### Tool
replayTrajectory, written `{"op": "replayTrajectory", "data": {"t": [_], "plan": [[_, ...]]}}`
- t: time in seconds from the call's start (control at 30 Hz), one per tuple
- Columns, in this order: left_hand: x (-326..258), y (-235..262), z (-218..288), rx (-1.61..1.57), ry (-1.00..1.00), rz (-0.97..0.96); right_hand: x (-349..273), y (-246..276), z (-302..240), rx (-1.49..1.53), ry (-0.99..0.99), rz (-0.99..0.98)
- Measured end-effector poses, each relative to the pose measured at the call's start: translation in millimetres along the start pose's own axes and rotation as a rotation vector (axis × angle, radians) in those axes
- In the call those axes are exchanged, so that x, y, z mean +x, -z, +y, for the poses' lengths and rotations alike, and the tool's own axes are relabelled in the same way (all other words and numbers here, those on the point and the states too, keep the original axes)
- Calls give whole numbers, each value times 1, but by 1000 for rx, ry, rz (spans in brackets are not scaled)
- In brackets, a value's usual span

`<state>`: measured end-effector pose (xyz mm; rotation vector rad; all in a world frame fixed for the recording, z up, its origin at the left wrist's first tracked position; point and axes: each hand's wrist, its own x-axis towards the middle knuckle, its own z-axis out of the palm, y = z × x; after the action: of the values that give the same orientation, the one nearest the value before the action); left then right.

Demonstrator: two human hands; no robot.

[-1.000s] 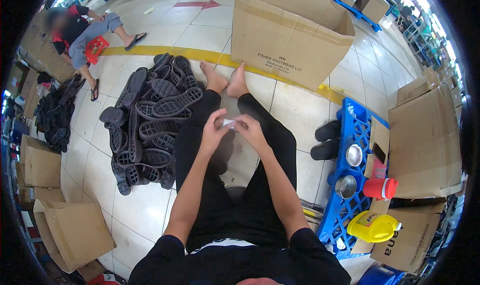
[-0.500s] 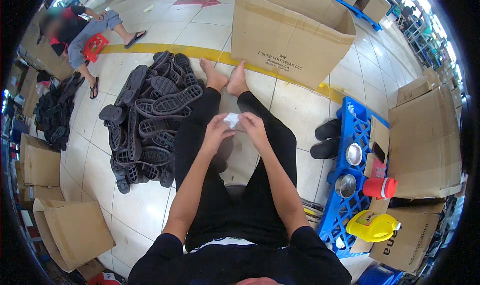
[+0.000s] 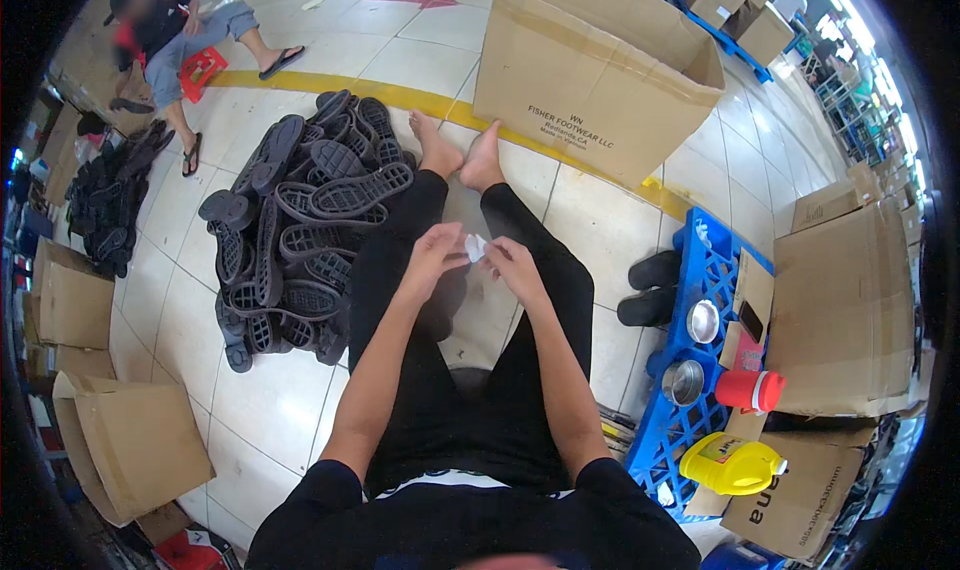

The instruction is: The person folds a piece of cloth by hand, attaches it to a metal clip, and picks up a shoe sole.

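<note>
A small crumpled white piece (image 3: 474, 248), thin like paper or tissue, is between my hands above my lap. My right hand (image 3: 514, 269) pinches its right side with thumb and fingertips. Close to its left edge, my left hand (image 3: 436, 258) has its fingers apart; whether a fingertip touches the piece is hard to see. Left of my legs lies a heap of dark shoe soles (image 3: 300, 225), with open grid patterns on many of them. My knees are spread, and my bare feet (image 3: 482, 160) rest on the tiles.
A large open carton (image 3: 590, 90) stands beyond my feet. On my right, a blue pallet (image 3: 650, 450) carries metal bowls (image 3: 683, 382), a red jug (image 3: 748, 391) and a yellow jug (image 3: 732, 464). Dark slippers (image 3: 650, 288) lie beside it. Another person (image 3: 165, 30) sits far left.
My left fingers have loosened and spread from the white piece, which has shifted slightly right and down with my right hand. The view has tilted a little; the seated person's arm has lowered.
</note>
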<state>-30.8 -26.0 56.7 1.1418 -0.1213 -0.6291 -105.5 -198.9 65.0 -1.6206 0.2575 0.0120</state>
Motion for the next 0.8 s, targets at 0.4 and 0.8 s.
{"op": "replayTrajectory", "data": {"t": [0.4,0.8], "plan": [[-2,-5,-3,-47,36,6,3,-6,9,132,14,5],[0,-8,-6,369,-169,-36,0,-9,-7,-57,-8,37]]}}
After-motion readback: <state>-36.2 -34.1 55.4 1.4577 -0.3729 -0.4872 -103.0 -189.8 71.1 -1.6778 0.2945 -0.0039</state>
